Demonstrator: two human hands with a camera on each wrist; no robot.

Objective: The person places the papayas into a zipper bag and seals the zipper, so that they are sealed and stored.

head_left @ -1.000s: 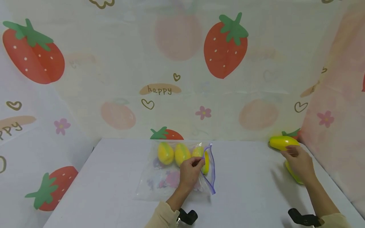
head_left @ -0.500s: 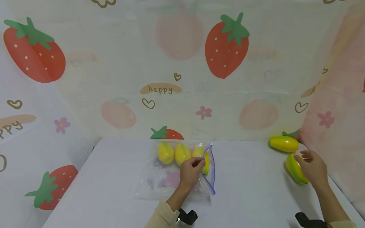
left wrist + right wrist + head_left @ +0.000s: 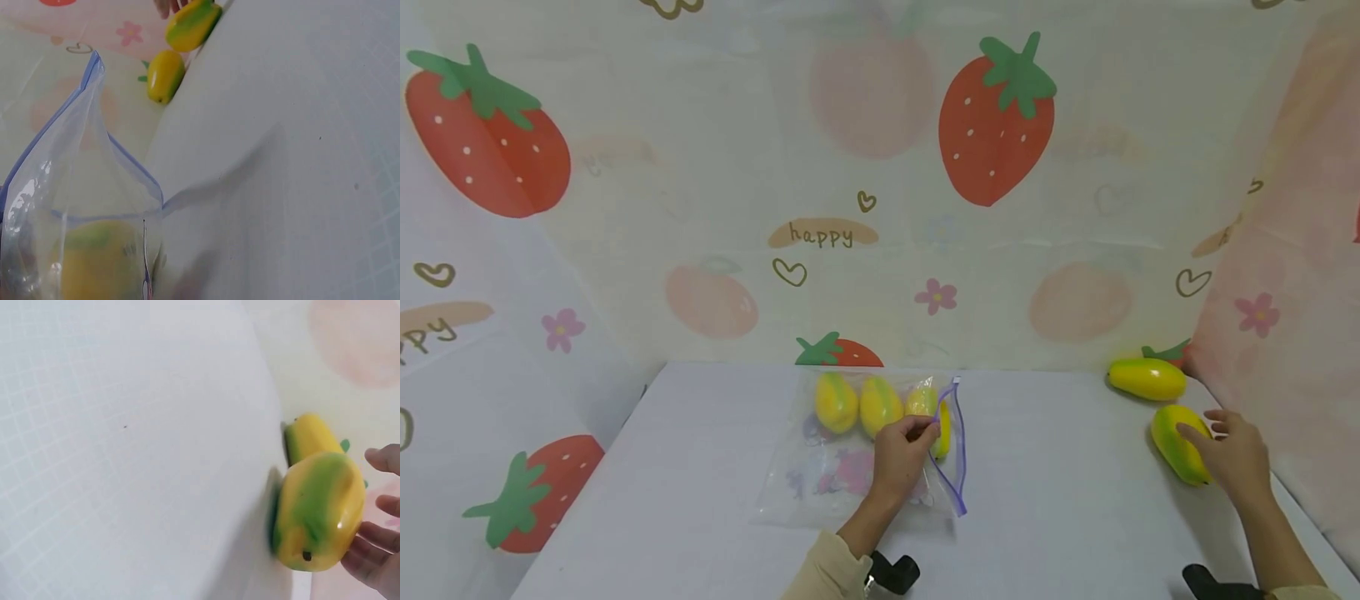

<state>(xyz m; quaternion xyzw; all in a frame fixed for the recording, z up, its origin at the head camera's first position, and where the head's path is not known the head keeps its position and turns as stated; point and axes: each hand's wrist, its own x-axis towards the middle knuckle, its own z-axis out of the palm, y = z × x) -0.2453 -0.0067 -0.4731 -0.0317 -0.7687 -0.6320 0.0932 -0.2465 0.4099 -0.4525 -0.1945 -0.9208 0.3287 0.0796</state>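
Observation:
A clear zip bag (image 3: 820,500) with a purple zip edge lies at the middle of the table, several yellow-green toy papayas (image 3: 836,403) inside it. My left hand (image 3: 898,454) pinches the upper layer of the bag at its mouth, which gapes toward the right. In the left wrist view the raised bag mouth (image 3: 94,144) shows, but not the hand. At the table's right, my right hand (image 3: 1236,454) is beside the nearer loose papaya (image 3: 1176,442), fingers spread. In the right wrist view, lower fingers (image 3: 369,547) overlap that papaya's edge; contact is unclear.
Another loose papaya (image 3: 1146,379) lies behind the nearer one, close to the back right corner of the white table (image 3: 1045,500). Fruit-patterned cloth walls (image 3: 880,292) stand along the back and both sides.
My right hand has moved off the back papaya, rightward and toward me, to the side of the nearer papaya. The left hand and bag stay in place.

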